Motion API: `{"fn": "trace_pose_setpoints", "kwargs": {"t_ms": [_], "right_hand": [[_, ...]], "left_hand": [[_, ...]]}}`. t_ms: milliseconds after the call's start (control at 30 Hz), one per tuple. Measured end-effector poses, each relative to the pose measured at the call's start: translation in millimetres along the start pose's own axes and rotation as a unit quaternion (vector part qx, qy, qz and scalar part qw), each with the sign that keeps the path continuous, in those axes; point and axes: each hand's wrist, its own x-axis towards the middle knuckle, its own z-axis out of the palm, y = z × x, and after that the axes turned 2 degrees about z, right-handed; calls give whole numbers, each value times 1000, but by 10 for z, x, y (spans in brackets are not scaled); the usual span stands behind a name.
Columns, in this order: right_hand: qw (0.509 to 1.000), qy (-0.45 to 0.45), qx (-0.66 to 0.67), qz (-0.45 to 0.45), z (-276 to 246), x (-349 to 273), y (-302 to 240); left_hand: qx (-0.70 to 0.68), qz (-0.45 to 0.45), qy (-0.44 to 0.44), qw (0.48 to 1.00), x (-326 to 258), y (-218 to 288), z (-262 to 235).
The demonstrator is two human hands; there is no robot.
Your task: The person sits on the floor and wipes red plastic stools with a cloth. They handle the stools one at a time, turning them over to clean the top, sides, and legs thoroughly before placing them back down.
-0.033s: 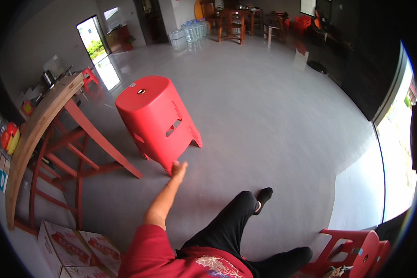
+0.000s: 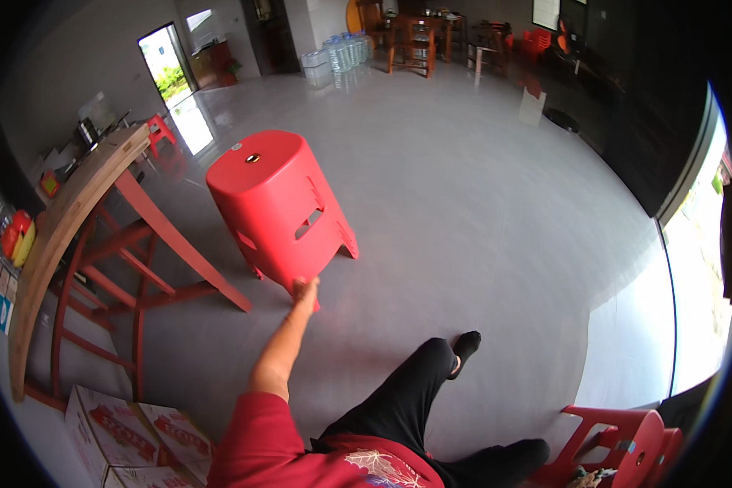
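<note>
My left hand (image 2: 305,293) reaches forward with its fingers stretched out and apart, holding nothing I can see. It overlaps the near lower leg of a tall red plastic stool (image 2: 272,207); whether it touches the leg I cannot tell. The stool stands upright on the floor, its rounded seat toward me, with a small hole in the middle and slots in its side. It may be several stools nested together. My right hand is outside the picture.
A wooden-topped table (image 2: 73,203) with red legs stands at the left, above printed cartons (image 2: 126,439). More red stools (image 2: 626,443) lie at the lower right, with a pale crumpled item among them. Water bottles (image 2: 346,53) and wooden chairs (image 2: 415,49) are far back.
My left hand has shifted slightly left and up, over the stool's near leg. The whole scene has moved a few pixels as my head turned slightly.
</note>
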Motion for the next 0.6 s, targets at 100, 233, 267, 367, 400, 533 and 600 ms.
{"fn": "trace_pose_setpoints", "kwargs": {"t_ms": [100, 233, 267, 367, 400, 533, 600], "right_hand": [[996, -49, 31, 63, 127, 86, -99], [982, -95, 60, 152, 229, 183, -185], [975, -118, 75, 172, 294, 195, -195], [960, -142, 84, 225, 299, 284, -206], [954, -152, 84, 245, 297, 313, -220], [933, -171, 81, 307, 273, 416, -212], [924, -170, 81, 333, 244, 433, -230]], "left_hand": [[-171, -52, 59, 982, 748, 178, -508], [-207, 48, 30, 977, 1066, 599, -727], [-187, 41, 77, 978, 1239, 565, -890], [-68, 7, 92, 993, 1182, 706, -718], [-79, 16, 147, 986, 1314, 539, -694], [-44, 17, 65, 997, 1242, 535, -692], [-55, 75, -3, 996, 1082, 822, -670]]}}
